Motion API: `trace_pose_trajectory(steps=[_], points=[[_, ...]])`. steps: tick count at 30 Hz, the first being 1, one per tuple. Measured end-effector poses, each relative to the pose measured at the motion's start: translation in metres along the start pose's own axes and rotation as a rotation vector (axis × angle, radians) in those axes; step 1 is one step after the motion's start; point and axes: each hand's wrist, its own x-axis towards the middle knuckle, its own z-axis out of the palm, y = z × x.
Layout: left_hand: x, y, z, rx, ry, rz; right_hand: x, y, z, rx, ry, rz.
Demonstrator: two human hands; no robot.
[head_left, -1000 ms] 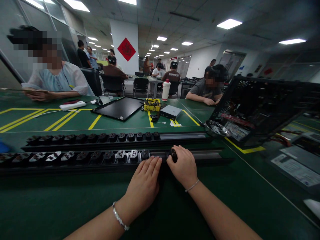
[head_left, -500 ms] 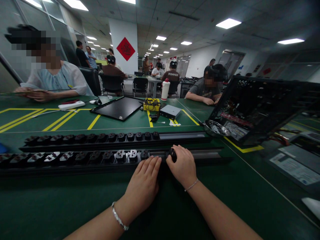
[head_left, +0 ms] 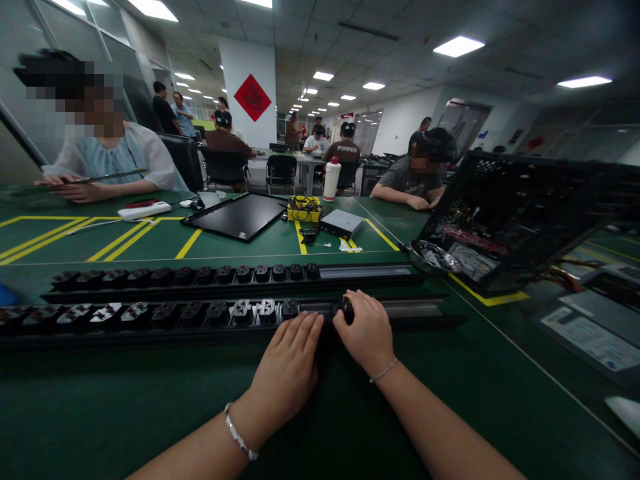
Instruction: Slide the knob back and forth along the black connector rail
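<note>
Two long black socket rails lie across the green table, the near rail (head_left: 150,323) in front of the far rail (head_left: 370,272). My left hand (head_left: 287,370) rests flat on the near rail's front edge, fingers stretched out together, just right of the last fitted socket (head_left: 289,308). My right hand (head_left: 367,333) is curled over the rail beside it, its fingers closed round a small black socket module (head_left: 346,309) that sits in the rail's channel. The rail is bare to the right of that hand.
An open black computer case (head_left: 525,213) stands at the right with a metal bowl (head_left: 433,257) before it. Farther back lie a black panel (head_left: 240,217), a yellow box (head_left: 305,210) and a grey box (head_left: 343,223). Seated people work at the left and right.
</note>
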Motion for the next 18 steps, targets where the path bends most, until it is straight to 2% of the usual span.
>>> trace_pose_trajectory(steps=[18], points=[[0.0009,0.0011,-0.0021,0.004,-0.016,-0.005,0.0003,-0.0015,-0.0025,0.016,0.001,0.012]])
